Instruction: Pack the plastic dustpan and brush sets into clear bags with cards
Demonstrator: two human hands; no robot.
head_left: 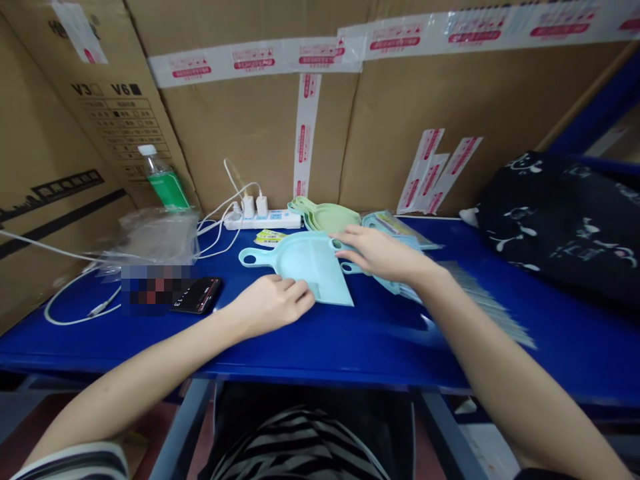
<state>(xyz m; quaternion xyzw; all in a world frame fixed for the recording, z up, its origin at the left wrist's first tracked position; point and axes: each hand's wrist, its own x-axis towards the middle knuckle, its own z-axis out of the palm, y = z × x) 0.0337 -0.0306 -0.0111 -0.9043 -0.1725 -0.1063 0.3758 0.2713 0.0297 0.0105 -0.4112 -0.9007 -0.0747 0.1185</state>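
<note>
1. Dustpan (320, 263), light blue, flat on the blue desk (320, 350), just ahead of the left hand (275, 305) and to the left of the right hand (375, 252).
2. Long axis: roughly crosswise in front of both hands. Holed handle points left, beyond the left hand; wide straight lip faces right, its far end by the right fingertips.
3. Left hand: fingers curled in, at the pan's near edge. Fingertips hidden; cannot tell whether it grips or only rests.
4. Right hand: palm down, fingers and thumb slightly parted, a holed handle end showing at the narrow gap. Cannot tell whether the hold is firm.
5. Nearness: left hand closer to the pan's body; right hand closer to its far lip corner and to the other blue dustpans (389, 285), partly under that hand and wrist.
6. Beyond the right hand, slightly left: green dustpans (333, 217), nested.
7. Right of the right wrist: clear plastic bags (493, 307), fanned out.
8. Left of the left hand: phone (200, 295), well apart from the pan.
</note>
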